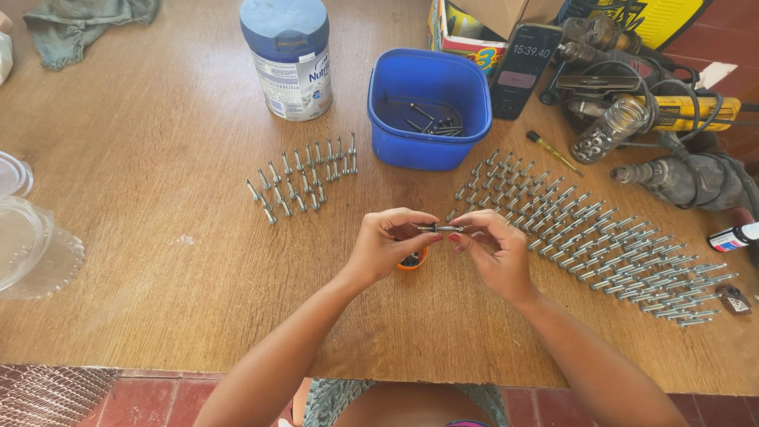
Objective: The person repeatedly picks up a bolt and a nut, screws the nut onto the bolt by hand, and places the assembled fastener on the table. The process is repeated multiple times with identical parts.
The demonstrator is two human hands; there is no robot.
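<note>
My left hand (385, 245) and my right hand (496, 251) meet above the wooden table (158, 237), both pinching one small metal bolt (439, 228) held level between the fingertips. A small orange cap (413, 262) with dark bits in it lies on the table just under my left hand. To the left, a short group of bolts (304, 179) lies in rows. To the right, a much larger spread of bolts (601, 241) lies in long diagonal rows.
A blue plastic tub (429, 107) holding several screws stands behind the hands. A blue-lidded tin (290, 59), a phone (522, 69), a small screwdriver (553, 152), power drills (672, 119), a grey cloth (83, 24) and clear plastic lids (28, 245) surround the work area.
</note>
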